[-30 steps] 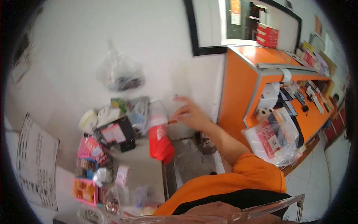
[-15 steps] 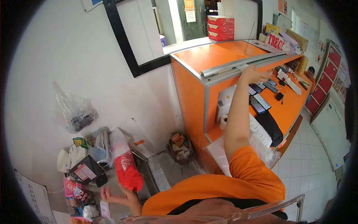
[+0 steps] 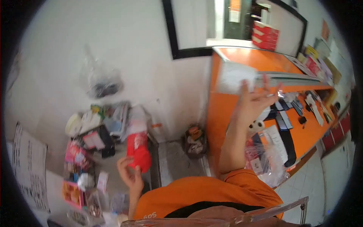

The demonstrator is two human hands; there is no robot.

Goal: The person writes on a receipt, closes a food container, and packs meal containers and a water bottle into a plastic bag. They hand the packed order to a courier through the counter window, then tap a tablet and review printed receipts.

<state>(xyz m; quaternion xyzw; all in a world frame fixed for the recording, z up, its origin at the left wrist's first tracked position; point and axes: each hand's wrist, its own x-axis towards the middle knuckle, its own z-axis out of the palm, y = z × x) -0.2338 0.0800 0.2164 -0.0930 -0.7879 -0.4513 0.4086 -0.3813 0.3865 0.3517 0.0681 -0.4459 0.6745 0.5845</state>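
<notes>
My right hand (image 3: 257, 104) is raised in front of the orange counter, its fingers spread upward. A thin white sheet (image 3: 235, 77), blurred and partly see-through, is held by the thumb side of this hand; whether it is paper or plastic I cannot tell. Low on the left, my left hand (image 3: 130, 174) has its thumb and curved fingers apart. The fingertips overlap the lower end of a red plastic bag (image 3: 138, 149) that lies on the grey surface; I cannot tell whether they touch it.
The orange counter (image 3: 215, 113) carries phones (image 3: 284, 120), papers and a clear plastic bag (image 3: 268, 166). Red boxes (image 3: 266, 36) are stacked by the window. A waste basket (image 3: 195, 142) stands on the floor. A black box (image 3: 94, 140) and several packages fill the left side.
The view has swung left. My right hand has come away from the counter's metal edge with the white sheet. My left hand has moved up to the red bag's end.
</notes>
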